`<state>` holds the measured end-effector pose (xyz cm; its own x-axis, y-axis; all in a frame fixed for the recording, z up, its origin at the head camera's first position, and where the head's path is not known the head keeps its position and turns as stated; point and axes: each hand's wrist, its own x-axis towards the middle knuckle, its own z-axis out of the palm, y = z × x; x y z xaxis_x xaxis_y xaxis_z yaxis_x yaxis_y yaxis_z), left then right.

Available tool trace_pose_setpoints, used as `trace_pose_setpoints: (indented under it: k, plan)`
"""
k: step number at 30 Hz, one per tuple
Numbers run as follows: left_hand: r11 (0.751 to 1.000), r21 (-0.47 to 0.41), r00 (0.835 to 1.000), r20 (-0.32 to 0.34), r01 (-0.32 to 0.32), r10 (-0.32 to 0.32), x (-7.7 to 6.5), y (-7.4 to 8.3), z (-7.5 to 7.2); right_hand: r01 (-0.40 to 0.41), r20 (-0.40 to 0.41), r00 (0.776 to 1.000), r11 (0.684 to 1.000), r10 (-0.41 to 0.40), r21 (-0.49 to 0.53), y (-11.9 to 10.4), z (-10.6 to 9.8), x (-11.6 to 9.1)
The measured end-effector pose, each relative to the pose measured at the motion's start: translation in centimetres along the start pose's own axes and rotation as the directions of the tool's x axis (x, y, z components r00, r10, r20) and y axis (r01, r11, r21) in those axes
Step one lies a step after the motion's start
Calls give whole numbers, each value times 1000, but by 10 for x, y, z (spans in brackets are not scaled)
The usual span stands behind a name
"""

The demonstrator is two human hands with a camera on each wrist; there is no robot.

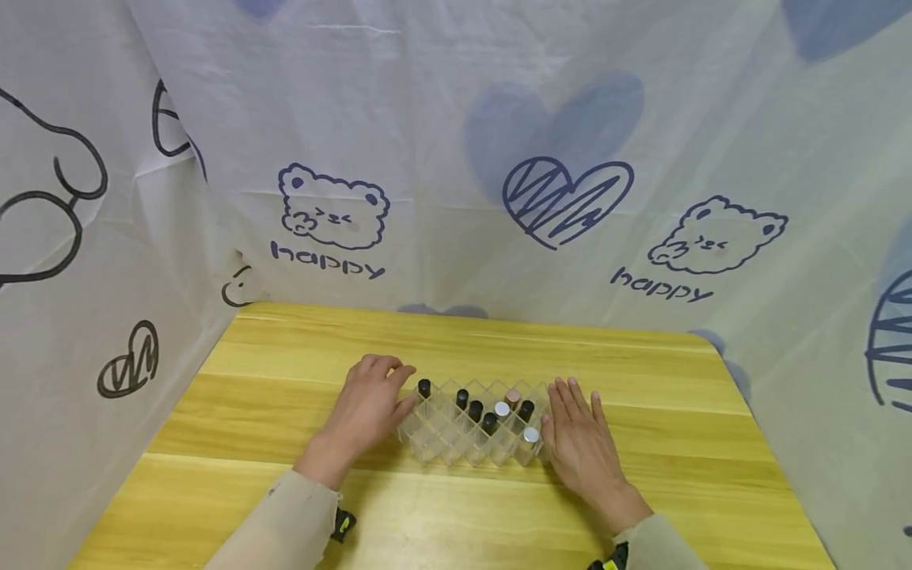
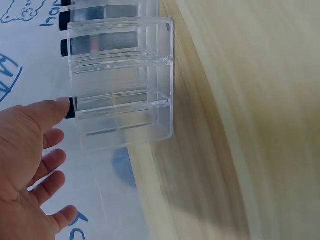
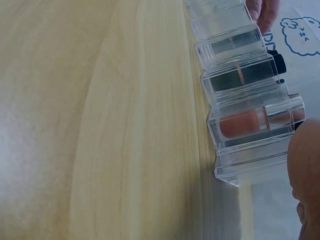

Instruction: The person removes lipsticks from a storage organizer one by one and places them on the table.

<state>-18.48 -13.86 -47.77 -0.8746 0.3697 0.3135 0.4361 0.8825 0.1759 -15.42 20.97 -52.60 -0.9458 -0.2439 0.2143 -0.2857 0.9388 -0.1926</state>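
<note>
Clear diamond-celled cosmetics organizer [image 1: 442, 451] on a yellow wood-grain table [image 1: 456, 514], between the person's two hands. Upright tubes stand in its cells. A black-capped tube [image 1: 423, 388] occupies the far left corner; four more black caps, a rose-coloured cap [image 1: 513, 396] and a silver cap [image 1: 502, 409] show from the middle to the far right. A silver-capped lip tube [image 1: 530, 435] stands near the right end, its coral body visible through the wall in the right wrist view.

The left hand [image 1: 366, 400] is at the left end, fingers loosely bent and grasping nothing; its thumb tip overlaps the corner tube's black cap in the left wrist view, though whether it touches cannot be told. The right hand [image 1: 583, 443] lies along the right end with fingers extended, likewise ungripped; contact with the wall is uncertain.

The step in hand appears to be positioning or steadying the organizer from both ends. Shifting it would call for even inward pressure at both ends; withdrawing the corner tube would call for thumb and forefinger closing on its cap.
</note>
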Motion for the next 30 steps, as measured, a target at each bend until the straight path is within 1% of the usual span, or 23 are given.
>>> trace_pose_setpoints:
  k: [4,10,16,22,27,30]
  plan:
    - [999,20,1000,4,-25,24,9,2,4,-2,0,1000,1000,2,9,0,0,0]
    - [998,62,999,36,-18,16,15,4,7,-1,-7,1000,1000,1,9,0,1,0]
    - [999,42,999,39,-5,3,19,7,6,7,-30,1000,1000,-7,3,2,1,-1]
    - [999,34,999,38,7,-9,20,8,7,5,-30,1000,1000,-4,11,1,1,0]
    - [1000,27,998,59,-1,0,22,8,8,-1,-28,1000,1000,1,14,2,1,0]
    - [999,28,998,61,-19,17,25,8,8,0,-30,1000,1000,1,16,2,1,-1]
